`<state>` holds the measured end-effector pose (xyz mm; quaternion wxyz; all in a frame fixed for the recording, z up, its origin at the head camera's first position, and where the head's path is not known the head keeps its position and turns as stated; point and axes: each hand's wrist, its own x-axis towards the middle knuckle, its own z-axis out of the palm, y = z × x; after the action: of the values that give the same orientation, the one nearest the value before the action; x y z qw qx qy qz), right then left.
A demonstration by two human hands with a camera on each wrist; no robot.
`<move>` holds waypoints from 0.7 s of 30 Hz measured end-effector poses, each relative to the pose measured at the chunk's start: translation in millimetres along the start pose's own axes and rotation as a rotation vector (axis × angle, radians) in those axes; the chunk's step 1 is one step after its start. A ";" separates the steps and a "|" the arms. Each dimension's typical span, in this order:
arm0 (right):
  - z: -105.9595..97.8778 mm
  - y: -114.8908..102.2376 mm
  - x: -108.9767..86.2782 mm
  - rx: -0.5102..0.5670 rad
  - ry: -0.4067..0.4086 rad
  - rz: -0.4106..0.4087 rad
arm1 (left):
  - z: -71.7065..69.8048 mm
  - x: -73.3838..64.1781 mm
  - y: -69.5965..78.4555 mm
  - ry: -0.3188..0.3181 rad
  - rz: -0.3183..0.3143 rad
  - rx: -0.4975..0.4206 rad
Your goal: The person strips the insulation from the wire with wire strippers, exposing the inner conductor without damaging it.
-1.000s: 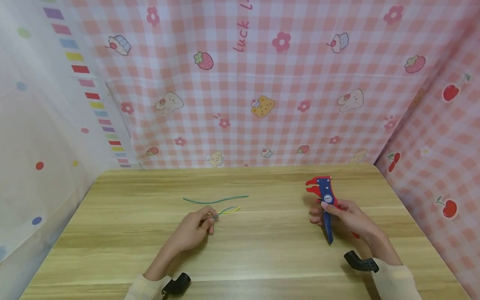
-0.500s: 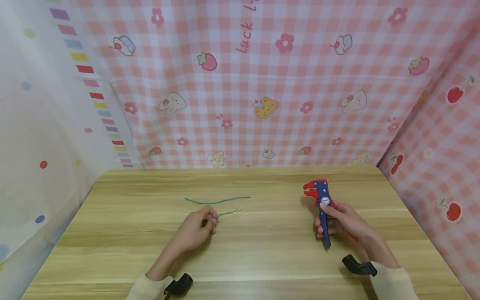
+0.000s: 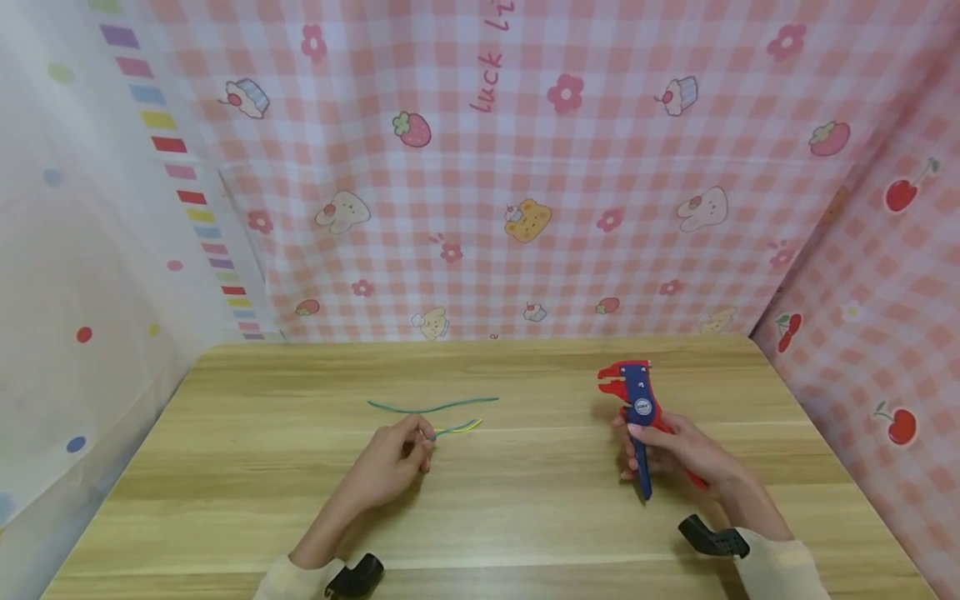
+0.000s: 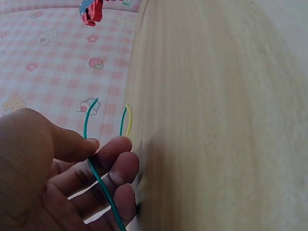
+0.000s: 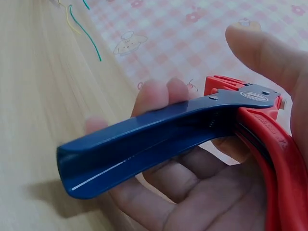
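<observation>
My left hand (image 3: pixel 392 460) pinches a green wire (image 4: pixel 104 186) between thumb and index finger; in the left wrist view the wire crosses the curled fingers. Past those fingertips, a yellow wire (image 4: pixel 129 120) shows beside another thin green length. A separate green wire (image 3: pixel 435 408) lies on the table just behind the left hand. On the right, my right hand (image 3: pixel 682 450) grips a blue and red wire stripper (image 3: pixel 637 387), its red jaws pointing left and apart. The right wrist view shows fingers curled behind the stripper's blue handle (image 5: pixel 144 137), with the red handle (image 5: pixel 281 168) toward the palm.
A wood-grain table (image 3: pixel 525 508) spans the front. Behind it hangs a pink checked cloth (image 3: pixel 480 208) with cartoon prints, with more cloth at both sides. Each sleeve carries a black wrist mount, such as the right mount (image 3: pixel 712 537).
My right hand has shifted slightly left with the wire stripper. The green wire end at my left hand has swung closer to the yellow wire; the left hand stays nearly in place.
</observation>
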<state>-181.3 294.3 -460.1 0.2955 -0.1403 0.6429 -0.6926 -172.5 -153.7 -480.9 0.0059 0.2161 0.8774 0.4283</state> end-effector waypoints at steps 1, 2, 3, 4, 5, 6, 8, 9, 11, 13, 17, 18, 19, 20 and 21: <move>0.3 0.0 0.0 0.025 -0.031 -0.009 | 0.3 -0.1 -0.2 0.000 0.000 -0.001; 0.6 0.0 0.2 0.048 -0.059 -0.016 | 0.6 0.0 -0.3 0.001 0.002 -0.002; 0.9 0.0 0.5 0.066 -0.082 -0.022 | 0.7 0.0 -0.1 0.000 0.003 -0.003; 0.9 0.2 0.7 0.080 -0.097 -0.025 | 0.8 0.2 0.0 -0.001 0.004 -0.004; 1.0 0.2 0.9 0.087 -0.107 -0.028 | 0.9 0.3 0.0 0.000 0.005 -0.005; 1.0 0.4 1.1 0.094 -0.115 -0.032 | 0.9 0.4 0.3 0.000 0.007 -0.007; 1.1 0.3 1.7 0.103 -0.132 -0.039 | 0.7 0.3 0.9 0.001 0.008 -0.010; 1.0 0.6 2.0 0.108 -0.142 -0.046 | 0.5 0.2 1.4 0.000 0.007 -0.013; 0.7 0.9 2.4 0.117 -0.165 -0.061 | 0.4 0.3 2.1 -0.001 0.010 -0.018; 0.9 1.3 2.5 0.127 -0.181 -0.068 | 0.2 0.3 3.2 -0.001 0.014 -0.022; 4.2 1.0 2.2 0.111 -0.144 -0.076 | 0.1 0.4 5.8 0.004 0.030 -0.032; 5.6 0.7 2.4 0.100 -0.126 -0.078 | 0.1 0.3 6.4 0.008 0.031 -0.034; 7.1 0.3 2.7 0.084 -0.107 -0.079 | 0.1 0.3 7.1 0.011 0.033 -0.039; 8.6 -0.3 3.2 0.068 -0.086 -0.080 | 0.1 0.4 7.8 0.014 0.035 -0.043; 10.1 -1.0 3.9 0.050 -0.066 -0.079 | 0.1 0.4 8.4 0.018 0.036 -0.045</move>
<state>-178.8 283.8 -458.5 0.2924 -0.1807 0.6091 -0.7147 -169.8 -149.0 -474.5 -0.0048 0.2280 0.8635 0.4499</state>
